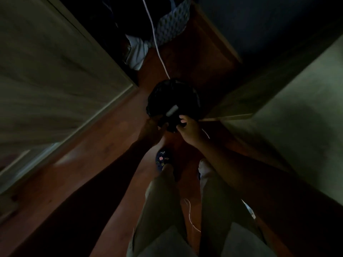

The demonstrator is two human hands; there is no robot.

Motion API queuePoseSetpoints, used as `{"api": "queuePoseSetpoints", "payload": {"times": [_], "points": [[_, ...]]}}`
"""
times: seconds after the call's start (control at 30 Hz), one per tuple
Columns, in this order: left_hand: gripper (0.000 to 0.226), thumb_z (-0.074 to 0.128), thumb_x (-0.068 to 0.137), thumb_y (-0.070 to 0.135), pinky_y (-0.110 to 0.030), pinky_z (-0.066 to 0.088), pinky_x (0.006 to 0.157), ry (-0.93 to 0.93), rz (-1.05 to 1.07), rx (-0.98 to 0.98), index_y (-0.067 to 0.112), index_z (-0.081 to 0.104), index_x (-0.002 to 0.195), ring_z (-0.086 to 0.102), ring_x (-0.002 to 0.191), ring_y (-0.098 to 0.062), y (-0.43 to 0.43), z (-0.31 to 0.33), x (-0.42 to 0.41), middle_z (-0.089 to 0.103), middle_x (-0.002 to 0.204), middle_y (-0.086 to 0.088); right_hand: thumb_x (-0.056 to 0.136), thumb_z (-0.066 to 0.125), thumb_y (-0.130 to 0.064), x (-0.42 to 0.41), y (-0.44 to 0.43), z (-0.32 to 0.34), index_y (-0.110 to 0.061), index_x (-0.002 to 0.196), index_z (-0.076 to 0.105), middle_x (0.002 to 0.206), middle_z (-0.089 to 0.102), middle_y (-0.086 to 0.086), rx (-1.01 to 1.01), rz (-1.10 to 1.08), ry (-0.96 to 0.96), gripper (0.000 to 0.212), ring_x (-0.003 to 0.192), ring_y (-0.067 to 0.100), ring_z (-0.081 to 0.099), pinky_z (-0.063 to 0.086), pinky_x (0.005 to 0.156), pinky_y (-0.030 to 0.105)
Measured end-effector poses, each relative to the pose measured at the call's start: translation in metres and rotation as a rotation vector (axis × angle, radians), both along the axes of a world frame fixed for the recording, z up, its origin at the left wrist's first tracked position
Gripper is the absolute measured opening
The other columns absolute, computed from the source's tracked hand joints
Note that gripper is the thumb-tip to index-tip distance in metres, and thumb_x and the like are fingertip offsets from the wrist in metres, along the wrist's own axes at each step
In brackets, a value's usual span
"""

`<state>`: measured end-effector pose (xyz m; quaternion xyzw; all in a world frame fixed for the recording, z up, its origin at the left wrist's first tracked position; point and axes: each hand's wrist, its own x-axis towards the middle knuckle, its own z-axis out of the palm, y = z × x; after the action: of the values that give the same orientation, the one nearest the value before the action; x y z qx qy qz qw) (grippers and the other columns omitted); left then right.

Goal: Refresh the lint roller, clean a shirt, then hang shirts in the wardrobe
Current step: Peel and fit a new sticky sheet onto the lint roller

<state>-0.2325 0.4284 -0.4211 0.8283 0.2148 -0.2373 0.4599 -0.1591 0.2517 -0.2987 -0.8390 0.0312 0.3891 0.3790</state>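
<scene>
The view is dark. A round black bag-lined bin (172, 95) stands on the wooden floor in front of my feet. A small pale strip (172, 110) lies at its near edge; I cannot tell what it is. My left hand (153, 127) and my right hand (188, 129) meet just below the bin and both grip a dark bunched thing (170, 125), which looks like the bag's edge or dark cloth. My right fingers pinch it from the right, and my left hand holds it from the left. No lint roller or shirt is plainly visible.
A pale wardrobe door (55, 80) stands open at left, another pale panel (278, 108) at right. Patterned cloth (172, 23) and a light garment (136, 52) lie in the dark space behind. A white cord (157, 47) runs down to the bin. My slippered foot (163, 160) is below.
</scene>
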Motion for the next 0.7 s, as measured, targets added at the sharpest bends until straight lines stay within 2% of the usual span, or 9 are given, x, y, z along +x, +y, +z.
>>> {"api": "queuePoseSetpoints", "payload": {"times": [0.03,0.1,0.13,0.2,0.3,0.37,0.47,0.6,0.7], "points": [[0.052,0.062,0.099,0.031,-0.030,0.041,0.099,0.001,-0.090,0.141,0.008,0.050,0.144,0.055,0.121,-0.024,-0.004,0.099,0.021,0.060,0.131,-0.011,0.096,0.059,-0.009,0.004,0.000,0.031,-0.003,0.140,0.050,0.138,0.056,0.017,0.033,-0.017,-0.018,0.046,0.126,0.032,0.055,0.044,0.102,0.037],[0.046,0.061,0.100,0.017,-0.028,0.037,0.106,-0.164,-0.076,0.187,0.001,0.052,0.142,0.053,0.129,-0.032,-0.005,0.230,0.031,0.058,0.139,-0.020,0.097,0.059,-0.011,0.013,-0.005,0.092,-0.006,0.139,0.051,0.137,0.056,0.015,0.095,-0.023,-0.100,0.043,0.121,0.031,0.058,0.048,0.098,0.038],[0.043,0.062,0.098,0.013,-0.027,0.038,0.107,-0.278,-0.081,0.215,-0.001,0.054,0.139,0.056,0.127,-0.035,-0.018,0.243,0.045,0.059,0.137,-0.023,0.097,0.059,-0.012,0.018,-0.011,0.119,-0.007,0.138,0.052,0.137,0.056,0.014,0.132,-0.040,-0.145,0.042,0.117,0.028,0.059,0.050,0.095,0.037],[0.037,0.063,0.096,0.009,-0.029,0.042,0.102,-0.306,-0.128,0.326,-0.003,0.060,0.131,0.063,0.115,-0.037,-0.025,0.302,0.064,0.065,0.126,-0.025,0.098,0.059,-0.014,0.024,-0.028,0.172,-0.011,0.136,0.053,0.134,0.057,0.010,0.204,-0.109,-0.209,0.039,0.107,0.020,0.060,0.055,0.090,0.040],[0.035,0.057,0.091,0.011,-0.041,0.050,0.093,-0.398,-0.236,0.327,-0.003,0.062,0.123,0.063,0.106,-0.039,-0.050,0.356,0.097,0.067,0.115,-0.023,0.097,0.060,-0.019,0.034,-0.062,0.241,-0.015,0.130,0.057,0.127,0.061,0.001,0.255,-0.217,-0.325,0.034,0.102,0.015,0.063,0.059,0.082,0.042],[0.038,0.057,0.091,0.011,-0.040,0.047,0.097,-0.511,-0.333,0.315,0.003,0.061,0.127,0.058,0.114,-0.035,-0.078,0.389,0.119,0.066,0.121,-0.018,0.095,0.063,-0.017,0.040,-0.093,0.273,-0.013,0.126,0.060,0.121,0.065,0.000,0.253,-0.292,-0.412,0.031,0.098,0.014,0.065,0.058,0.081,0.031],[0.038,0.061,0.092,0.010,-0.037,0.045,0.099,-0.593,-0.467,0.281,0.005,0.063,0.130,0.054,0.118,-0.029,-0.135,0.425,0.151,0.066,0.126,-0.016,0.093,0.064,-0.015,0.048,-0.149,0.299,-0.014,0.120,0.063,0.116,0.067,-0.001,0.177,-0.376,-0.543,0.028,0.096,0.009,0.063,0.047,0.080,0.011],[0.041,0.059,0.090,0.022,-0.036,0.042,0.098,-0.585,-0.643,0.264,0.003,0.065,0.127,0.060,0.114,-0.037,-0.222,0.432,0.189,0.068,0.124,-0.018,0.091,0.065,-0.017,0.052,-0.228,0.306,-0.019,0.116,0.062,0.113,0.066,-0.007,0.040,-0.515,-0.521,0.025,0.088,0.008,0.062,0.045,0.075,0.013],[0.049,0.064,0.093,0.024,-0.046,0.036,0.107,-0.506,-0.765,0.323,0.010,0.055,0.139,0.047,0.132,-0.035,-0.283,0.434,0.211,0.054,0.144,-0.014,0.089,0.067,-0.016,0.053,-0.280,0.299,-0.017,0.111,0.064,0.109,0.067,-0.003,-0.067,-0.564,-0.577,0.022,0.087,0.013,0.062,0.044,0.077,0.023]]}}
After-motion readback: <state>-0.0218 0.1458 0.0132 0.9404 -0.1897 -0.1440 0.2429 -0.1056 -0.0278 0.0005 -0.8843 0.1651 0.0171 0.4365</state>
